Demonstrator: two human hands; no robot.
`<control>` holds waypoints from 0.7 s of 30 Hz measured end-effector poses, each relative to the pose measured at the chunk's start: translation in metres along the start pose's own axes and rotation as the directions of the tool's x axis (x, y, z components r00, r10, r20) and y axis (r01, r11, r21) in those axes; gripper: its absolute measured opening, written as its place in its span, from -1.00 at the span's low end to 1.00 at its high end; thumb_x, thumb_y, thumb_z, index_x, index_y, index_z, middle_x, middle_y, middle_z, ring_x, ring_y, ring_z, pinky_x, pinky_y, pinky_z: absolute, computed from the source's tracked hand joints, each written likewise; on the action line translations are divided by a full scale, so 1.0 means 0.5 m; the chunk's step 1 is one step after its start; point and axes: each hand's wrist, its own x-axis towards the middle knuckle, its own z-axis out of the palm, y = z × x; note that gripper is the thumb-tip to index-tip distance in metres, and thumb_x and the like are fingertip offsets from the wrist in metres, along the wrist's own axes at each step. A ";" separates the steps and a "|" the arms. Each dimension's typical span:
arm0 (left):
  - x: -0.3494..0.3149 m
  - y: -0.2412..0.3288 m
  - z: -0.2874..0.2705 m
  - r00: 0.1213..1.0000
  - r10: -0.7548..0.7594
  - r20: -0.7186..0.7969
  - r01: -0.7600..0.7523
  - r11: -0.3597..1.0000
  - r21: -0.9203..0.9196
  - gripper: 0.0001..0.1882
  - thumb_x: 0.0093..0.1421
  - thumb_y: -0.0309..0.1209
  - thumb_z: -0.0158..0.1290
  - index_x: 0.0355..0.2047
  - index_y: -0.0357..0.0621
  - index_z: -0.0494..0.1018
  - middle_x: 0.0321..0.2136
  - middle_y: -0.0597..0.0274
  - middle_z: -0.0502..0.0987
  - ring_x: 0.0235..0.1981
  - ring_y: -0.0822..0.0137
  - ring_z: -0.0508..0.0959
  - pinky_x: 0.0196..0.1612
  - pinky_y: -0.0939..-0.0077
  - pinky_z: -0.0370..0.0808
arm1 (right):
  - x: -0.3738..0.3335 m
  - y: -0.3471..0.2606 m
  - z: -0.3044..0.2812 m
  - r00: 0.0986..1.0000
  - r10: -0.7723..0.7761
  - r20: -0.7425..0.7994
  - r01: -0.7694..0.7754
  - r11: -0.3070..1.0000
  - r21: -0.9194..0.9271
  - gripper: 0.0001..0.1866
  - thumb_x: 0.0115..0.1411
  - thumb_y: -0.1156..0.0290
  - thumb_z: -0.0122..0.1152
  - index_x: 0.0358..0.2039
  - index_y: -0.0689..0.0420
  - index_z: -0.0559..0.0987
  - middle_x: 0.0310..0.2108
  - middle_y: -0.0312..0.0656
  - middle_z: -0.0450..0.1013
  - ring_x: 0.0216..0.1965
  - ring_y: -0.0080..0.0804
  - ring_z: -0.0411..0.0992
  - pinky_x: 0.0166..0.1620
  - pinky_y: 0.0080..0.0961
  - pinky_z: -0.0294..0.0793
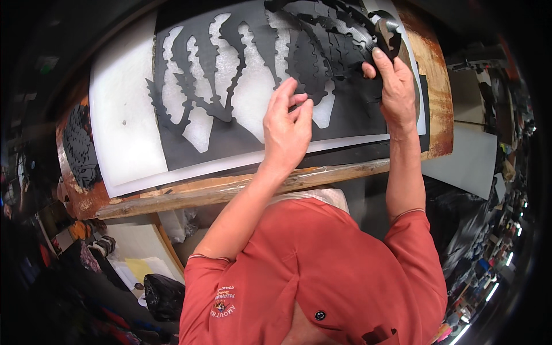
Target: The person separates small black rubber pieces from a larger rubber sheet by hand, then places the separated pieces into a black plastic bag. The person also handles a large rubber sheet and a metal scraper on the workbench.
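Note:
My right hand [398,95] is closed on the near end of a curved black metal band [388,39] with a shiny edge, which looks like a cutting die. The die stretches away to the left along the far side of a black sheet [218,152]. My left hand [287,126] hovers over the sheet's near middle, fingers loosely bent and apart, with nothing visible in them. Several long notched shapes are cut out of the sheet, and white board [129,123] shows through the openings. Right of my left hand, notched black pieces [307,66] still lie in the sheet.
A wooden beam [241,194] runs along the table's near edge. Stacked black cut pieces [80,146] lie at the far left, beyond the board. Bare plywood [431,86] borders the right side. Below the table at left are a black plastic bag [164,296] and papers [141,269].

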 end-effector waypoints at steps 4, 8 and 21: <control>0.017 0.006 -0.015 0.991 -0.129 0.027 0.128 0.991 0.048 -0.34 0.41 -0.34 0.16 0.38 -0.52 0.25 0.06 -0.17 0.59 -0.06 0.29 0.68 0.04 0.43 0.62 | 0.027 -0.032 -0.030 0.995 -0.026 -0.101 0.036 0.995 0.095 -0.78 0.51 0.26 0.20 -0.21 0.14 0.62 -0.39 -0.39 0.52 -0.35 -0.71 0.42 -0.22 -0.71 0.43; 0.052 0.033 -0.006 0.962 -0.261 0.083 0.271 0.947 -0.170 -0.31 0.43 -0.22 0.19 0.36 -0.47 0.28 -0.10 -0.01 0.65 -0.15 0.33 0.67 -0.03 0.44 0.61 | 0.021 -0.046 -0.016 0.999 -0.011 -0.053 0.012 1.000 0.024 -0.77 0.50 0.25 0.21 -0.20 0.13 0.65 -0.36 -0.40 0.55 -0.34 -0.73 0.44 -0.24 -0.73 0.45; 0.086 0.003 0.007 0.867 -0.413 0.278 0.487 0.818 -0.307 -0.76 0.45 -0.28 0.17 -0.37 -0.12 0.56 -0.45 0.46 0.51 -0.47 0.60 0.44 -0.36 0.64 0.40 | -0.042 0.040 0.080 0.839 -0.395 0.375 0.488 0.243 -0.838 -0.70 0.26 0.56 0.27 0.01 0.22 0.56 -0.39 0.01 0.41 -0.37 0.07 0.46 -0.29 -0.09 0.49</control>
